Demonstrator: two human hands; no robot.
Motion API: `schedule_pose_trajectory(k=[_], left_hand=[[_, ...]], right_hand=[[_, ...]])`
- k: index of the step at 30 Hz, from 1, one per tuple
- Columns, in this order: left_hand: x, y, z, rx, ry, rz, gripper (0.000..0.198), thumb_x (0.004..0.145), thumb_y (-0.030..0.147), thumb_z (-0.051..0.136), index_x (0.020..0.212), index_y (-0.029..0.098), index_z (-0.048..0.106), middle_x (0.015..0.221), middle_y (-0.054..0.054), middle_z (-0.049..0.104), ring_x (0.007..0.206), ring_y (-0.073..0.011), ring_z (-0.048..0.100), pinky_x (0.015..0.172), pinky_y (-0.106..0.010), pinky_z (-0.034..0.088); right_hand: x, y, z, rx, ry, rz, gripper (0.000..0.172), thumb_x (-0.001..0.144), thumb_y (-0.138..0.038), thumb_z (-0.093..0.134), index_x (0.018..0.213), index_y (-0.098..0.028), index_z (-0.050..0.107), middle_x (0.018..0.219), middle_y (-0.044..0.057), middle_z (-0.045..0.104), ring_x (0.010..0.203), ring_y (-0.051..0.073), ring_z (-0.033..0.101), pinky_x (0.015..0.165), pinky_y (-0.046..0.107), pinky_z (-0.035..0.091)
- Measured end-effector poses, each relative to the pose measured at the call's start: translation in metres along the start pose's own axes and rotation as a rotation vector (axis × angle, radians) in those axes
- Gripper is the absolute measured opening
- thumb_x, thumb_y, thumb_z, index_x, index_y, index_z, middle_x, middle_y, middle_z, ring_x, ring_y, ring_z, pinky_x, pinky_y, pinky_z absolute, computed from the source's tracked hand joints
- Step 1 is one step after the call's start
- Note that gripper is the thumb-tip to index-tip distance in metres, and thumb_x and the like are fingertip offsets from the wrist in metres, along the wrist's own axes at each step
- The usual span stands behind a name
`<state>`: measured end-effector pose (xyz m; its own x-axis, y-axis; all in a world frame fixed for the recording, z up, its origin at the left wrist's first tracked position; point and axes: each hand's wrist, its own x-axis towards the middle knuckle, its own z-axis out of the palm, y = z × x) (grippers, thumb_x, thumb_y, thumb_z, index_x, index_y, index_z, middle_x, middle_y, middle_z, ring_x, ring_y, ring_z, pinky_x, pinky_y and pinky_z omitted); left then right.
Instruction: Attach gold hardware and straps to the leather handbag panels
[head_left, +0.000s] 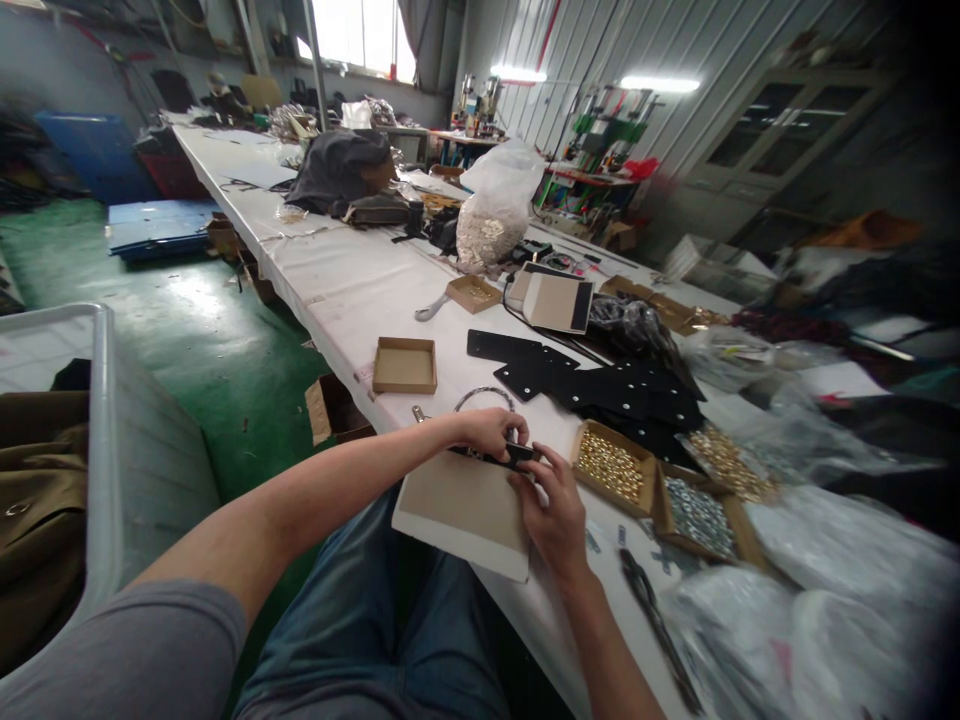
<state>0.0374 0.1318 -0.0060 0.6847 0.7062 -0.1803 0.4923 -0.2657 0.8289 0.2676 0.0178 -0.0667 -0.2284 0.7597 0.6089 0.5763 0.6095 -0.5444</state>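
A beige panel point(465, 500) with a pale edge lies over the table's front edge, above my lap. Along its far side runs a black strip point(517, 455). My left hand point(491, 432) has its fingers closed on the strip from the left. From the right, my right hand point(553, 500) pinches the strip's end between thumb and fingers. Small metal parts show along the strip, partly hidden by my left hand. A thin looped cord point(484, 392) arches behind my left hand.
Boxes of gold-coloured fasteners point(611, 468) and silver-coloured fasteners point(697, 515) stand to the right, near a dark-handled tool point(652, 610). Black pieces with rivets point(600, 390) lie beyond my hands. A shallow cardboard box point(405, 366) sits at left; a grey bin point(150, 470) stands beside me.
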Motion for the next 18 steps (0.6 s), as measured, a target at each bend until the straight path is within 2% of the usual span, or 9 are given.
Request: schedule_pose_trajectory(k=[3,5,8,12,15,18], left_hand=[[0.0025,-0.0015,-0.0005,0.024,0.003,0.014,0.051,0.074,0.017,0.082,0.124,0.025,0.071,0.109,0.000,0.072,0.093,-0.0195,0.069,0.073,-0.024,0.051],[0.0042,-0.0016,-0.0010,0.064,0.007,0.025,0.050,0.075,0.016,0.082,0.124,0.024,0.072,0.111,0.000,0.073,0.098,-0.0203,0.069,0.076,-0.024,0.052],[0.0049,0.0007,-0.0018,0.111,0.001,0.028,0.050,0.076,0.016,0.081,0.125,0.024,0.072,0.110,0.000,0.073,0.101,-0.0207,0.070,0.079,-0.025,0.052],[0.0029,0.0055,-0.0031,0.123,-0.011,0.014,0.049,0.078,0.016,0.081,0.125,0.024,0.072,0.112,0.000,0.074,0.103,-0.0212,0.071,0.082,-0.025,0.054],[0.0019,0.0064,-0.0036,0.119,-0.011,0.003,0.048,0.078,0.017,0.082,0.124,0.024,0.072,0.113,0.000,0.074,0.104,-0.0213,0.070,0.081,-0.025,0.053],[0.0022,0.0056,-0.0038,0.117,-0.013,0.010,0.047,0.078,0.017,0.081,0.124,0.024,0.072,0.113,0.000,0.073,0.102,-0.0210,0.070,0.080,-0.025,0.052]], right_hand=[[-0.0011,0.0006,0.0026,-0.013,-0.009,0.009,0.018,0.114,-0.031,0.069,0.132,-0.032,0.072,0.156,0.013,0.066,0.144,0.034,0.067,0.116,0.061,0.066],[-0.0009,0.0008,0.0028,-0.005,-0.017,0.031,0.022,0.114,-0.031,0.068,0.136,-0.032,0.071,0.157,0.013,0.065,0.145,0.034,0.067,0.111,0.059,0.070],[-0.0007,0.0003,0.0017,0.014,-0.022,0.050,0.026,0.114,-0.033,0.068,0.140,-0.032,0.070,0.157,0.013,0.065,0.142,0.034,0.068,0.103,0.055,0.074],[-0.0010,-0.0027,0.0007,0.023,-0.021,0.056,0.028,0.115,-0.035,0.067,0.142,-0.033,0.071,0.158,0.013,0.065,0.143,0.035,0.068,0.101,0.056,0.075],[-0.0017,-0.0042,0.0016,0.055,0.005,0.073,0.033,0.114,-0.036,0.068,0.147,-0.032,0.067,0.159,0.015,0.065,0.143,0.035,0.068,0.094,0.055,0.077],[-0.0039,-0.0014,0.0030,0.026,0.001,0.047,0.029,0.115,-0.033,0.067,0.144,-0.033,0.069,0.158,0.013,0.065,0.143,0.035,0.068,0.102,0.058,0.074]])
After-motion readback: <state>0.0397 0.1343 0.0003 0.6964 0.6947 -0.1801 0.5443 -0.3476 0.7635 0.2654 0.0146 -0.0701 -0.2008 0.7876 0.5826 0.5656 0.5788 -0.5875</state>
